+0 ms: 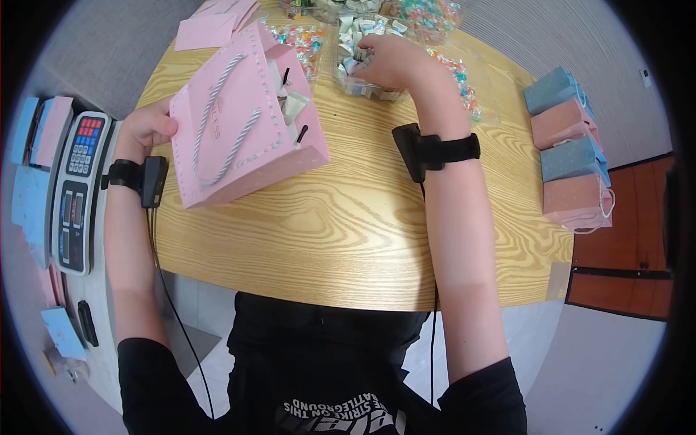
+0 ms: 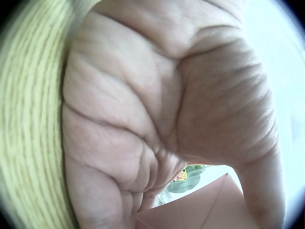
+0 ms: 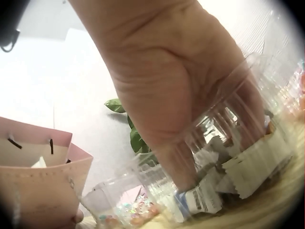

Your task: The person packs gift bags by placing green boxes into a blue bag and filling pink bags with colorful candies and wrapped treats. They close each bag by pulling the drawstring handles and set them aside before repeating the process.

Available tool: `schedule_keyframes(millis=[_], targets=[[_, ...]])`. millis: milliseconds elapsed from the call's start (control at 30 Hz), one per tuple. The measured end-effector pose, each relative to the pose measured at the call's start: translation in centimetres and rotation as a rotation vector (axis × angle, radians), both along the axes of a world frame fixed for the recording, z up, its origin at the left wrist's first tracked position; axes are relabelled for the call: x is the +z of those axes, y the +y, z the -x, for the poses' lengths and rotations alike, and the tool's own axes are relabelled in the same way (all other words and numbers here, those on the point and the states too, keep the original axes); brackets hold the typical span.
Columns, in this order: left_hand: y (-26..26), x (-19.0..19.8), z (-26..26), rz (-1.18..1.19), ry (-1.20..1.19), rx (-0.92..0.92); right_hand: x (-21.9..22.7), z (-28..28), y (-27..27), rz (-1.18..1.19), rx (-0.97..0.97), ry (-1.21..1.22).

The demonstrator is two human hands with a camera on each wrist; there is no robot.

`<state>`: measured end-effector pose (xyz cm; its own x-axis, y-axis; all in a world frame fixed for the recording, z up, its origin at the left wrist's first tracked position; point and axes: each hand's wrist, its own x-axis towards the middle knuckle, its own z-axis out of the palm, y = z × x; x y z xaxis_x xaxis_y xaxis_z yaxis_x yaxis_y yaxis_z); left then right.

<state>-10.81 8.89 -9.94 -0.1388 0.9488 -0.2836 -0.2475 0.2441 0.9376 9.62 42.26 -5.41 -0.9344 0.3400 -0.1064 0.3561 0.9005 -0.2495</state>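
Note:
A pink paper bag [image 1: 217, 123] with rope handles leans on the wooden table, white wrapped pieces showing in its mouth. My left hand [image 1: 148, 125] grips the bag's edge, thumb on its face; in the left wrist view the palm [image 2: 157, 95] fills most of the picture above the pink bag [image 2: 205, 210]. My right hand [image 1: 399, 61] is down in a clear plastic box [image 1: 373, 90] of white wrapped pieces [image 1: 355, 36]. Seen from the right wrist, the fingers of the right hand [image 3: 190, 95] reach among wrappers [image 3: 252, 171]; whether they pinch one is hidden.
Clear boxes of colourful wrapped sweets [image 1: 297, 40] stand on both sides of the white-piece box. Pink sheets [image 1: 210, 29] lie at the back left. Blue and pink bags [image 1: 569, 159] line the right edge. A scale [image 1: 76, 192] is at the left.

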Motion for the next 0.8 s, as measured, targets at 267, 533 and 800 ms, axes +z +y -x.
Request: schedule_keyframes(millis=[267,533,800], targets=[[-0.1,0.3,0.1,0.033,0.035,0.005,-1.6,0.4,1.0,-0.127,-0.048,0.228],[0.1,0.3,-0.2,0.018,0.034,-0.004,-0.5,-0.1,1.5,-0.091,-0.032,0.285],[0.0,0.4,-0.2,0.028,0.038,0.011,2.5,-1.4,0.9,0.038,-0.071,0.361]])
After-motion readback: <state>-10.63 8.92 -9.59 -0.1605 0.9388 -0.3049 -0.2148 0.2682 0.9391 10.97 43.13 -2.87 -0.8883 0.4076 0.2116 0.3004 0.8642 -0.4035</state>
